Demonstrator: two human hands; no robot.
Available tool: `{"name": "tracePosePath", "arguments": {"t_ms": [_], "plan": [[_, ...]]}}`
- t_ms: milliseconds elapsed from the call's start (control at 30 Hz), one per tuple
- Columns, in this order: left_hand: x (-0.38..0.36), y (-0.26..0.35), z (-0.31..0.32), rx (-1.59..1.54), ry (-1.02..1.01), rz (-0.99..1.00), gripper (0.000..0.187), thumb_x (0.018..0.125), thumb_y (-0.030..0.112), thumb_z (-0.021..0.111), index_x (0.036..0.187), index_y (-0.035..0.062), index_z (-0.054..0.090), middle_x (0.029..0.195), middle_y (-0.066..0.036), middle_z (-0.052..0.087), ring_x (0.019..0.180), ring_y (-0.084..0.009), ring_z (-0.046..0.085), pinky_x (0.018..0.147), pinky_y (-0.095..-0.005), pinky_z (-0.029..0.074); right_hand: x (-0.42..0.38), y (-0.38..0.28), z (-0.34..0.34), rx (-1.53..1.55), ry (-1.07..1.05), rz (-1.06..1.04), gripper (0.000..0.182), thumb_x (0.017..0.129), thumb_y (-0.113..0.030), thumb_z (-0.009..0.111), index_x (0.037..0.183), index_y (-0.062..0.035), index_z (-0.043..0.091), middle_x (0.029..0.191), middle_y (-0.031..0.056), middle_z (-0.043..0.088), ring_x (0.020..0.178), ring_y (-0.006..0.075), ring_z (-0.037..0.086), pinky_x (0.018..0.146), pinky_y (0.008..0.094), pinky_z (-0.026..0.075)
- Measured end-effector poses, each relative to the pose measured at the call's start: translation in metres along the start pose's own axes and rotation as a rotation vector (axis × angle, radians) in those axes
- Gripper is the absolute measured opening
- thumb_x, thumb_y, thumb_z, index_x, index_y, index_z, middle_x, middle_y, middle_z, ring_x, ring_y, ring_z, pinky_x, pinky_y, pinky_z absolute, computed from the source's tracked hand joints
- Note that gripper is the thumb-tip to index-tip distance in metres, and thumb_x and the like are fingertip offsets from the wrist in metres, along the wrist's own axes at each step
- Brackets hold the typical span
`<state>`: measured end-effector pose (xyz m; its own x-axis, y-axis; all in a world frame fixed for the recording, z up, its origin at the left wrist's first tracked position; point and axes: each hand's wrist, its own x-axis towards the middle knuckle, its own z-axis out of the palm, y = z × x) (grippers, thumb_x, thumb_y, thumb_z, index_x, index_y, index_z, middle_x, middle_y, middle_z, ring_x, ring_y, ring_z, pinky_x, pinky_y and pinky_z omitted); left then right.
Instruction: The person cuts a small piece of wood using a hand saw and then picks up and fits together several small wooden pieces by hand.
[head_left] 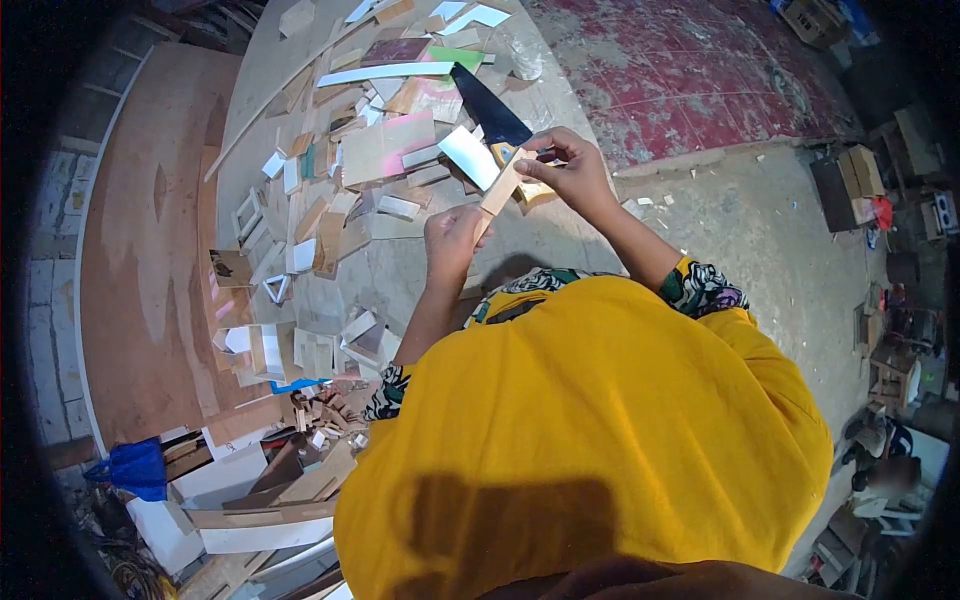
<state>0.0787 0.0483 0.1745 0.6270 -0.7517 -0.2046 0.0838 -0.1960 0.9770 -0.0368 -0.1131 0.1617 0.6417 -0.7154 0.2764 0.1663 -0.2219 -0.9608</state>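
Between my two hands is a small light wooden block, its long side running from lower left to upper right. My left hand (455, 240) is closed on the lower end of the wooden block (503, 187). The fingers of my right hand (570, 172) pinch its upper end. Just beyond the block lies a saw with a dark blade (488, 108) and a yellow handle, partly hidden by my right hand. A white-faced board piece (469, 157) rests beside the block, on its left.
The worktable (560, 110) carries many wood offcuts, a pink-marked board (385, 150) and a clear jar (525, 60). A large plywood sheet (150, 240) stands at the left. Scrap boards and a blue bag (133, 470) lie lower left. A red surface (700, 75) is beyond.
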Motion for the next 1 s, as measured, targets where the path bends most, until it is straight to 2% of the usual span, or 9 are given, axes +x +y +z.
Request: {"name": "tracePosePath", "arguments": {"t_ms": [133,233,400,600,700,800,867,900,1000], "plan": [[0.000,-0.007,-0.006,-0.068,-0.001,-0.097,0.025,0.078,0.019,0.051,0.081,-0.0024,0.064,0.057,-0.005,0.056,0.046,-0.0082,0.048,0.042,-0.0207,0.036,0.007,0.000,0.002,-0.071,-0.120,0.041,0.024,0.073,-0.010,0.071,0.094,-0.0020,0.062,0.088,0.0050,0.060,0.077,0.0112,0.057,0.067,0.0231,0.047],[-0.002,-0.009,-0.012,-0.085,0.008,-0.137,0.023,0.077,0.017,0.051,0.078,-0.0022,0.063,0.057,-0.006,0.056,0.045,-0.0089,0.047,0.042,-0.0213,0.036,0.015,0.000,0.003,-0.173,-0.237,-0.135,0.027,0.074,-0.014,0.071,0.098,-0.0050,0.063,0.085,0.0057,0.060,0.077,0.0133,0.056,0.066,0.0251,0.046],[-0.010,-0.016,-0.024,-0.073,-0.024,-0.115,0.020,0.077,0.014,0.050,0.073,-0.0019,0.061,0.058,-0.006,0.056,0.045,-0.0092,0.048,0.041,-0.0222,0.036,0.035,-0.006,0.000,-0.234,-0.645,-0.189,0.021,0.076,-0.016,0.068,0.096,-0.0070,0.065,0.085,0.0057,0.059,0.076,0.0143,0.056,0.067,0.0264,0.045],[-0.015,-0.032,-0.031,-0.135,0.056,-0.122,0.019,0.078,0.013,0.050,0.071,-0.0011,0.060,0.057,-0.006,0.056,0.044,-0.0092,0.049,0.040,-0.0218,0.037,0.070,0.021,0.028,0.042,-0.641,-0.053,0.038,0.075,-0.027,0.070,0.102,-0.0016,0.061,0.092,0.0115,0.061,0.081,0.0209,0.060,0.072,0.0308,0.048],[-0.021,-0.032,-0.030,-0.167,0.111,-0.132,0.019,0.078,0.013,0.051,0.071,-0.0010,0.061,0.057,-0.006,0.056,0.043,-0.0092,0.049,0.039,-0.0214,0.037,0.075,0.033,0.044,-0.572,-0.206,-0.288,0.052,0.076,-0.049,0.061,0.100,-0.0029,0.061,0.089,0.0159,0.062,0.081,0.0293,0.061,0.072,0.0372,0.048],[-0.026,-0.030,-0.034,-0.190,0.162,-0.140,0.019,0.078,0.014,0.051,0.072,-0.0012,0.062,0.057,-0.006,0.056,0.042,-0.0091,0.048,0.039,-0.0212,0.036,0.052,0.040,0.029,-1.220,-0.595,0.088,0.040,0.074,-0.042,0.060,0.087,-0.0047,0.066,0.087,0.0163,0.064,0.082,0.0286,0.063,0.068,0.0389,0.050],[-0.029,-0.035,-0.039,-0.228,0.198,-0.154,0.019,0.078,0.014,0.051,0.073,-0.0013,0.062,0.057,-0.006,0.056,0.042,-0.0091,0.048,0.038,-0.0212,0.036,0.023,0.068,0.021,-1.298,-0.601,0.231,0.028,0.072,-0.032,0.060,0.083,-0.0072,0.067,0.089,0.0145,0.065,0.084,0.0272,0.063,0.069,0.0380,0.051],[-0.030,-0.042,-0.043,-0.195,0.226,-0.109,0.018,0.077,0.014,0.052,0.072,-0.0013,0.062,0.058,-0.006,0.056,0.042,-0.0091,0.047,0.038,-0.0210,0.036,0.009,0.087,0.017,-1.215,-0.464,0.271,0.026,0.073,-0.028,0.058,0.084,-0.0065,0.067,0.089,0.0157,0.065,0.085,0.0274,0.063,0.071,0.0378,0.050],[-0.040,-0.049,-0.049,-0.041,0.227,-0.057,0.017,0.076,0.013,0.052,0.070,-0.0007,0.061,0.057,-0.006,0.056,0.042,-0.0098,0.047,0.038,-0.0225,0.036,-0.013,0.102,0.016,-1.204,-0.460,0.150,0.023,0.072,-0.021,0.054,0.077,-0.0005,0.064,0.083,0.0204,0.063,0.078,0.0320,0.063,0.068,0.0404,0.051]]}}
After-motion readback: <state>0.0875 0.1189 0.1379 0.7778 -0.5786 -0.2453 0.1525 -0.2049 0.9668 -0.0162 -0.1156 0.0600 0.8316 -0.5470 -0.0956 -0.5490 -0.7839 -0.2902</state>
